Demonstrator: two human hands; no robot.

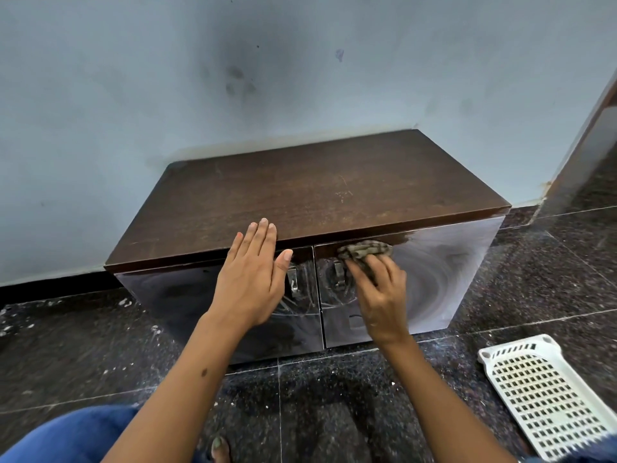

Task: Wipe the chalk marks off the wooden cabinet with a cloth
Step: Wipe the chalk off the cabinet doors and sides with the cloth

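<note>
Cloth (365, 250) gripped in right hand (380, 295), pressed high on right door of cabinet (310, 192). Left hand (255, 279) laid flat on top edge. Chalk swirls (300, 304) remain; roughly midway, judged.

No text, label, brand or number can be read anywhere. The chalk marks (334, 292) on the wooden cabinet (300, 192) doors are only swirls and loops, forming no legible letters or signs.

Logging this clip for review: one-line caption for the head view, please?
Right hand wipes chalk swirls off the cabinet door with a cloth while the left hand rests flat on the top edge.
</note>
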